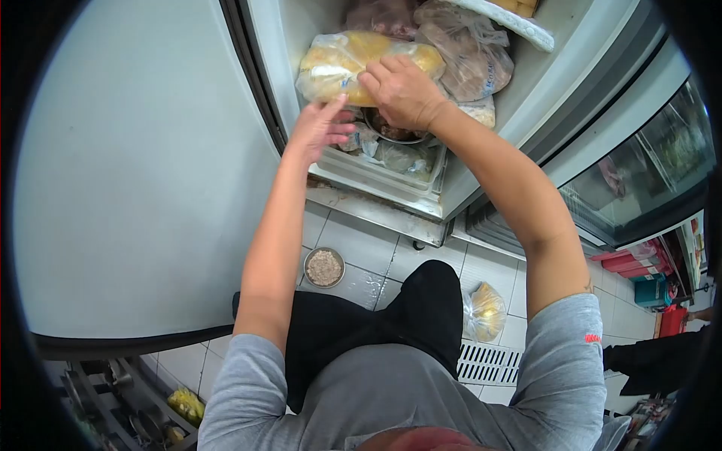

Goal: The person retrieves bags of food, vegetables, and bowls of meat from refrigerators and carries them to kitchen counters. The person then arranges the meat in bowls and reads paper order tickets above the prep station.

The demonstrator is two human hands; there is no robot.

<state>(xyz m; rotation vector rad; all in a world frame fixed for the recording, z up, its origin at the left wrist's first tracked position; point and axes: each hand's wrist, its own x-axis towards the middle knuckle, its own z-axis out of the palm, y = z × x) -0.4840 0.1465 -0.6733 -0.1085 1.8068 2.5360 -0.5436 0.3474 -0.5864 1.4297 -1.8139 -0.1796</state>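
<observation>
A clear plastic bag of yellow food [327,64] lies across the top of the packed freezer compartment [575,22]. My right hand [402,92] has its fingers curled over the near right part of this bag and grips it. My left hand [322,134] is at the bag's near left edge, fingers apart, with one fingertip at the plastic. Beneath the bag, a round metal bowl [395,137] with dark reddish contents is partly hidden by my right hand. Behind and to the right sits another plastic bag [474,68] of pale pinkish food.
The large freezer door [143,173] stands open at left. A metal bowl of pale minced food [324,267] and a bag with yellow contents [486,312] rest on the tiled floor. A glass-door fridge [639,169] is at right. Another person's dark clothing [658,363] shows at far right.
</observation>
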